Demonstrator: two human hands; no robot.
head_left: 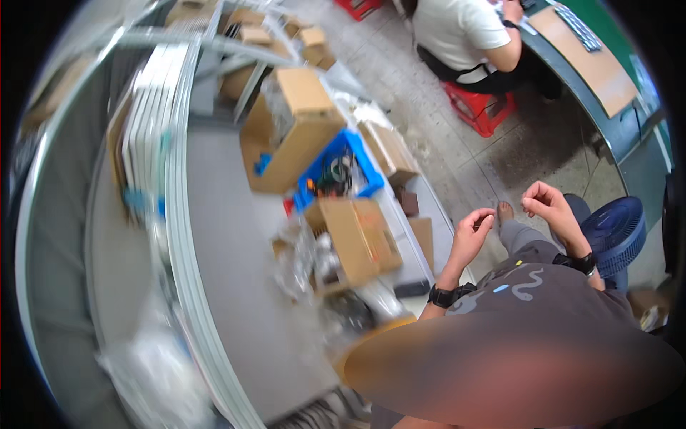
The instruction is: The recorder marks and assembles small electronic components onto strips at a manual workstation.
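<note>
- Head view: a metal shelving rack (229, 286) fills the left, its grey shelf bearing boxes and clear plastic bags.
- At upper right, a curved workbench (643, 171), with a seated person in a white top (457, 36) beside it.
- On the shelf, an open cardboard box (361, 239) lies near a blue crate (371, 179) of mixed small items.
- Under the seated person, a red stool (489, 114).
- Blue fan (618, 232), just beside the right forearm, nearest the right hand (543, 201).
- Both hands are raised apart over the floor, fingers curled toward thumbs; the left hand (470, 232) is nearer the shelf. Whether fingertips meet or pinch anything, I cannot tell.
</note>
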